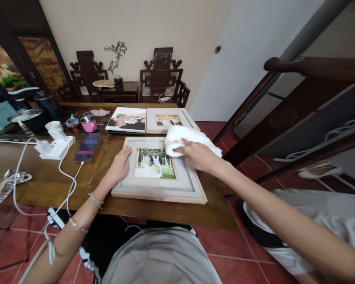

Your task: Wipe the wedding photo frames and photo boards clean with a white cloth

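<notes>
A picture frame (pixel 159 192) with a pale wooden border, a grey mount and a photo of two people lies flat near the table's front edge. My left hand (pixel 122 163) rests on its left side, fingers around the border and holding it. In my right hand (pixel 195 153) is a folded white cloth (pixel 192 136), pressed onto the frame's upper right part. The cloth covers that corner and part of the photo's edge. Behind lie a second picture frame (pixel 152 122) and a photo album (pixel 127 120) with a picture on its cover.
Left of the frame are a phone (pixel 87 148) on a charging cable, a white power strip (pixel 57 148), a pink cup (pixel 89 123) and a silver hair clip (pixel 10 185). A dark wooden chair (pixel 296 102) stands close on the right. Cables hang over the table's front edge.
</notes>
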The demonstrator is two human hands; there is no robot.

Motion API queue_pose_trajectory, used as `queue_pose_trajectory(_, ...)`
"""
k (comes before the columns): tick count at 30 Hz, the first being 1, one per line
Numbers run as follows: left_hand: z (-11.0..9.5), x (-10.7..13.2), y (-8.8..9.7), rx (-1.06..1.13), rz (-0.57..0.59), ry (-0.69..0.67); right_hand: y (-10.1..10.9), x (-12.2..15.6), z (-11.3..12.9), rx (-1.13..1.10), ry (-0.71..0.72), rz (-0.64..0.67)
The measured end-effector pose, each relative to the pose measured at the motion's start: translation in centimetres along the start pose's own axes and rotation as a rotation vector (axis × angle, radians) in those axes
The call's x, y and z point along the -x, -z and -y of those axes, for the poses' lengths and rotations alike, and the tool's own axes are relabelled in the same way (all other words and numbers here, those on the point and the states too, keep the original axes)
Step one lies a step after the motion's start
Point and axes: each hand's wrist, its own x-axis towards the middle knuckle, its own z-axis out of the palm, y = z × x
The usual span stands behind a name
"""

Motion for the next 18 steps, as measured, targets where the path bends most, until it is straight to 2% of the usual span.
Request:
queue_pose_trajectory(4,-0.2,0.0,0.0,-0.014,-0.001,0.014,-0.6,-0.7,0.0,0.020,0.053,-0.065)
queue_pose_trajectory(7,-0.3,0.1,0.1,-0.022,0.002,0.018,0.4,1.1,0.9,0.006,0.118,0.016)
queue_pose_trajectory(13,-0.4,0.1,0.2,-0.025,-0.002,0.010,3.5,6.7,3.5,-0.062,0.259,0.196)
queue_pose_trajectory(16,-0.4,0.0,0.1,-0.030,-0.003,0.007,3.8,7.4,3.9,-0.061,0.249,0.223)
queue_pose_trajectory(18,-0.3,0.0,0.1,-0.027,-0.001,0.008,3.3,6.5,3.4,-0.083,0.213,0.207)
